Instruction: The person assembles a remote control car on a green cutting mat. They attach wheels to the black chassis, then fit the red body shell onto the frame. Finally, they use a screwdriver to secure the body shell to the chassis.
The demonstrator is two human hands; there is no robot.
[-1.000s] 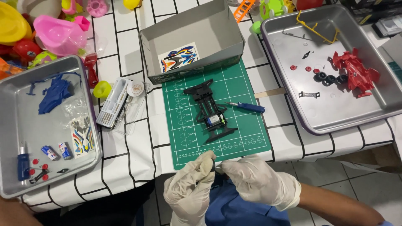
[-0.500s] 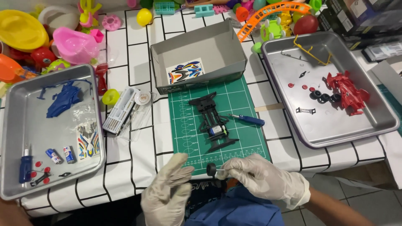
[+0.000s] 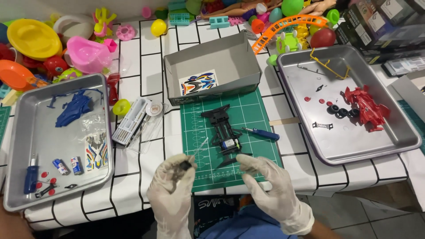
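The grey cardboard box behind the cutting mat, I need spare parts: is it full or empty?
Nearly empty: the grey cardboard box holds only a sticker sheet.

Gloved left hand [image 3: 171, 194] pinching small black wheel [image 3: 184, 166], right hand [image 3: 270, 188] beside, black chassis [image 3: 225, 135] on green mat [image 3: 256, 119]

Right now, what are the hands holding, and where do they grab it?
The left hand pinches a small black part between its fingertips; which side it grips cannot be told. The right hand looks empty.
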